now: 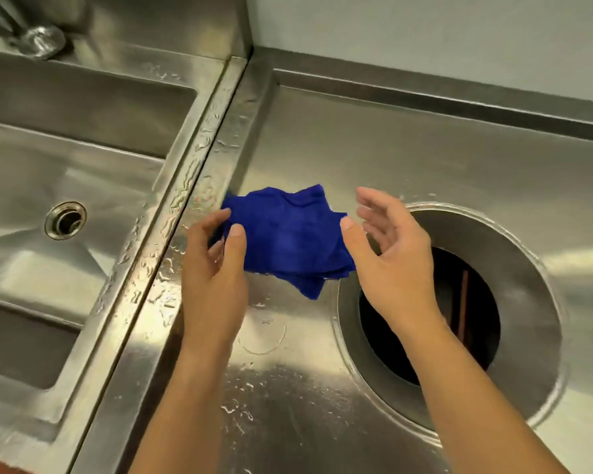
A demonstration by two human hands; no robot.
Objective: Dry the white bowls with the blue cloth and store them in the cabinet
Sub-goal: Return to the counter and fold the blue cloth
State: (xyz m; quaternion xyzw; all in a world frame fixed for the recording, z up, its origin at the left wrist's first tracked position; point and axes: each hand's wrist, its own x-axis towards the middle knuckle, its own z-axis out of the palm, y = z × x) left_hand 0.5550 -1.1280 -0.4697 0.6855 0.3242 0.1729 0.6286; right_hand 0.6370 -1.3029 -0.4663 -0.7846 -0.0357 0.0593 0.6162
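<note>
Head view: my left hand (216,254) grip pinches the blue cloth (288,241); my right hand (387,248), fingers apart, waits just beside its other end.

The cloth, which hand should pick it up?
Left, probably. The left hand already has its thumb and fingers at the cloth and seems to pinch its edge. The right hand is open beside the other edge, over the round hole, not gripping. No bowls show.
</note>
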